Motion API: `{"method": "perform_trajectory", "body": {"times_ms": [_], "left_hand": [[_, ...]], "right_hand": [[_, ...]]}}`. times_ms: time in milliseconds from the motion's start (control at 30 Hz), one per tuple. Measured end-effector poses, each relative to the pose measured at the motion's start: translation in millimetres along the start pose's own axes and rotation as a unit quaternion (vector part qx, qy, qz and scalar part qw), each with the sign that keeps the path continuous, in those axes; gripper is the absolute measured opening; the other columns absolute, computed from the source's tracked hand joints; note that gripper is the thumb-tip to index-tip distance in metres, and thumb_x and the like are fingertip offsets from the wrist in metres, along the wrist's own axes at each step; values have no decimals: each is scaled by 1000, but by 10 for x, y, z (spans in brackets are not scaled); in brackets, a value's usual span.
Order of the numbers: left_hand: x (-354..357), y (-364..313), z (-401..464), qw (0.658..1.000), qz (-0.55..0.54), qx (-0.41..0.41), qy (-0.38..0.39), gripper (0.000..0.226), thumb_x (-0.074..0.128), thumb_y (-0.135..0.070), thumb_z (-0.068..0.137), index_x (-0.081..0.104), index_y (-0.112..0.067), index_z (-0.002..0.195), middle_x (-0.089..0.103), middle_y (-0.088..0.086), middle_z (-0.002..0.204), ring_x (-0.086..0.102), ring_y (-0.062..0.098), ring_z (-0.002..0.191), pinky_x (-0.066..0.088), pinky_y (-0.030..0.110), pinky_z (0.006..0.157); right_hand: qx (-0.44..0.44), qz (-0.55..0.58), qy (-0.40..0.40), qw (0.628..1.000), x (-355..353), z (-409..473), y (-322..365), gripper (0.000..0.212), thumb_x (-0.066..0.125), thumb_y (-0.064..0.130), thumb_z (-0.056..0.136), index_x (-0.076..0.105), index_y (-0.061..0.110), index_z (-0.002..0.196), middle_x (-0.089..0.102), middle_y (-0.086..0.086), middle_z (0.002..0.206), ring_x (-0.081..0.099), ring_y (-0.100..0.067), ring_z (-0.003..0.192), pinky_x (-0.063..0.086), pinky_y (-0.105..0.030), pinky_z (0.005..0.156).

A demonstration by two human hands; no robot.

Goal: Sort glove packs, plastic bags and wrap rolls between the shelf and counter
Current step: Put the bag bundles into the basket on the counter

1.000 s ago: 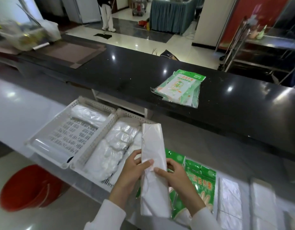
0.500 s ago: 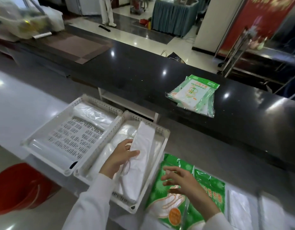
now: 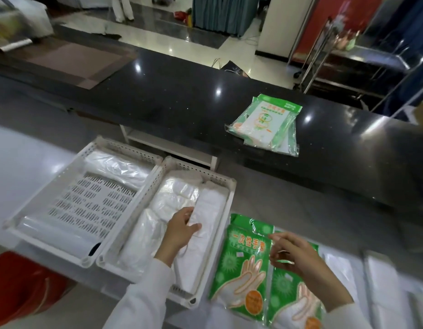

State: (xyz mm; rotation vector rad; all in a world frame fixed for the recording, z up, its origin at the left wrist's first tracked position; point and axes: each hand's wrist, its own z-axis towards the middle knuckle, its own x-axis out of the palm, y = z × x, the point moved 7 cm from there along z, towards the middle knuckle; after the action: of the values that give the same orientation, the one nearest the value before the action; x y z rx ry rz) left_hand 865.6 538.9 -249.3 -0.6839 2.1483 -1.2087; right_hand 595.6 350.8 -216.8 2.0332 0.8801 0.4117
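White folded plastic-bag pack [image 3: 201,236] now laid in the white perforated tray [image 3: 226,210], my left hand [image 3: 180,227] flat on it, fingers relaxed, right hand [image 3: 293,254] loose above the green glove packs [image 3: 241,264].

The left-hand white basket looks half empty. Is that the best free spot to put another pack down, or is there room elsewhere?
Yes: the left basket has bare slotted floor between the bag bundle at its far end and the roll at its near end. The black counter is bare left of the glove packs. The right basket is crowded with bags.
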Motion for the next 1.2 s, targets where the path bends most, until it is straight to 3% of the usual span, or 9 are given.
{"method": "perform_trajectory", "body": {"times_ms": [133, 233, 300, 367, 500, 733, 867, 1033, 1200], "left_hand": [[44, -26, -93, 998, 16, 29, -46, 37, 77, 1, 87, 68, -19, 117, 73, -11, 102, 70, 9, 98, 59, 29, 90], [42, -37, -148, 993, 57, 52, -85, 23, 75, -3, 88, 72, -8, 110, 75, 1, 98, 70, 20, 91, 58, 25, 82], [47, -50, -207, 990, 60, 62, -108, 18, 72, -1, 89, 74, -13, 102, 71, -6, 95, 65, 20, 93, 52, 16, 82], [66, -36, -269, 990, 57, 52, -121, 27, 68, -2, 91, 74, -21, 110, 71, -8, 106, 64, 18, 106, 49, 12, 87], [130, 2, -360, 992, 58, 24, -111, 50, 62, -6, 100, 53, -7, 148, 58, 8, 148, 54, 22, 137, 38, 20, 105], [105, -290, -560, 982, 28, 95, -160, 39, 57, -10, 104, 60, -10, 143, 60, 2, 144, 53, 14, 133, 42, 25, 108], [422, -532, -664, 983, 18, 139, -115, 34, 59, -8, 101, 68, -15, 133, 67, -5, 131, 60, 10, 120, 47, 26, 104], [1088, -617, -730, 988, 40, 149, -9, 27, 62, -11, 101, 73, -27, 120, 72, -17, 110, 66, -5, 102, 50, 4, 77], [1855, -649, -883, 982, 62, 160, 76, 27, 65, -7, 98, 73, -31, 107, 74, -17, 103, 68, -3, 97, 50, 5, 79]], "right_hand": [[4, 6, 0, 1000, 9, -7, -64, 31, 81, 40, 80, 78, 17, 100, 71, -11, 79, 72, -26, 73, 64, -43, 79], [2, 5, 2, 1000, 68, -40, -83, 31, 79, 42, 81, 79, 19, 101, 71, -9, 77, 72, -26, 73, 63, -40, 75], [-1, 5, 3, 1000, 93, -75, -92, 29, 79, 42, 81, 80, 20, 101, 71, -9, 77, 73, -26, 73, 63, -38, 73], [3, 9, -3, 1000, 82, -102, -125, 31, 78, 39, 83, 79, 18, 105, 71, -10, 77, 73, -26, 73, 63, -38, 73], [11, 23, -19, 999, 0, -176, -207, 31, 78, 38, 82, 80, 17, 105, 70, -9, 75, 72, -25, 72, 62, -37, 72], [-20, 7, -29, 999, -106, -352, -301, 17, 63, 25, 103, 76, 21, 114, 78, -13, 90, 77, -27, 85, 61, -30, 71], [-22, 34, -60, 997, -264, -442, -371, 18, 63, 22, 103, 73, 17, 117, 80, -12, 99, 78, -26, 92, 62, -31, 73], [-24, 76, -89, 993, -568, -550, -468, 17, 65, 20, 102, 73, 15, 116, 80, -13, 100, 78, -25, 90, 61, -27, 69], [-29, 63, -109, 992, -1019, -672, -580, 14, 62, 13, 103, 72, 13, 114, 80, -12, 101, 76, -21, 88, 60, -34, 78]]}}
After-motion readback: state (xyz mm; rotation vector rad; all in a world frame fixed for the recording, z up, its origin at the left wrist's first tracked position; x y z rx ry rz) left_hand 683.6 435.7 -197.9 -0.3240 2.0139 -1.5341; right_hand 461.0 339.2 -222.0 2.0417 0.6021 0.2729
